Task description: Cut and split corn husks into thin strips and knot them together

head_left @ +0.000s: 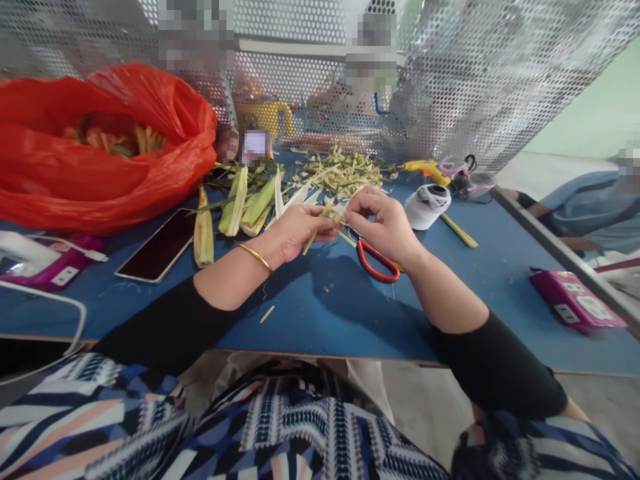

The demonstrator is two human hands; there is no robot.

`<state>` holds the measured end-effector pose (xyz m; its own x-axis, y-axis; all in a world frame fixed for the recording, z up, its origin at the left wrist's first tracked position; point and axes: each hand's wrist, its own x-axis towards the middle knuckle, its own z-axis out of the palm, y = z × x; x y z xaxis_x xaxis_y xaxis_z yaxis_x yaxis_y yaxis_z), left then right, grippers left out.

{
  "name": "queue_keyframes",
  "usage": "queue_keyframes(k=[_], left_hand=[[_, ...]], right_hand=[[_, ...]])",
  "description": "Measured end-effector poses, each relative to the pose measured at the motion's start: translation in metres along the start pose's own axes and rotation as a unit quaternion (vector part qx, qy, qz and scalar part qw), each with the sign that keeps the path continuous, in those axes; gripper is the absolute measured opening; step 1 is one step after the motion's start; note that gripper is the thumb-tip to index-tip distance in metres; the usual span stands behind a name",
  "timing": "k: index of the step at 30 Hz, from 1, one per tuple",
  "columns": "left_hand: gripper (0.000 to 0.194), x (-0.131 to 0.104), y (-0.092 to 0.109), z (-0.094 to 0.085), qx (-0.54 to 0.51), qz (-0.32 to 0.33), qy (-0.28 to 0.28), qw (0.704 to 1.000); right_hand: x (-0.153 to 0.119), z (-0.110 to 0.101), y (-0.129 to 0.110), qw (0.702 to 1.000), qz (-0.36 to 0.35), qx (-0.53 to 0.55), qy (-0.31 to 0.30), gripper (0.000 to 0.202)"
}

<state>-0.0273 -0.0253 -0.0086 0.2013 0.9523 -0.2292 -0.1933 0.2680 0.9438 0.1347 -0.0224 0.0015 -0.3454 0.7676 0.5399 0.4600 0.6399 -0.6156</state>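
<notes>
My left hand [306, 230] is closed on a small pale yellow-green husk piece [334, 212], whose thin stem sticks out below the fingers. Beside it, my right hand [377, 220] pinches at the right side of the same piece, fingers bent and close together. Red-handled scissors [379, 265] lie on the blue table [305, 313] just under my right hand, their blades partly hidden. To the right of that hand stands a white spool of thread [428, 207]. Behind both hands is a heap of shredded husk [345, 172].
Corn husks [234, 203] and a phone [159, 245] lie left, by a red bag [185, 143]. A yellow glue gun [427, 171] lies behind the spool. Purple power strips [575, 300] sit at both sides. A perforated metal screen [320, 87] rises behind; another person sits right.
</notes>
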Motion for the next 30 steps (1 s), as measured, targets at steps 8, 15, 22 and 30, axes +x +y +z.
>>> queue_keyframes(k=[8,15,22,30], left_hand=[[0.01,0.005,-0.008,0.0,0.019,0.027,0.009,0.999],[0.01,0.002,-0.016,0.004,0.047,0.046,0.011,0.998],[0.012,0.0,-0.017,0.008,0.046,0.062,0.023,0.997],[0.012,-0.001,-0.017,0.009,0.116,0.088,0.037,0.989]], right_hand=[[-0.002,0.0,0.002,0.999,-0.016,-0.044,-0.026,0.014],[-0.006,0.006,-0.001,0.991,0.004,-0.128,-0.03,0.014],[-0.007,0.009,-0.001,0.996,0.012,-0.087,-0.015,0.014],[-0.007,0.012,-0.001,0.988,0.103,-0.101,0.047,0.016]])
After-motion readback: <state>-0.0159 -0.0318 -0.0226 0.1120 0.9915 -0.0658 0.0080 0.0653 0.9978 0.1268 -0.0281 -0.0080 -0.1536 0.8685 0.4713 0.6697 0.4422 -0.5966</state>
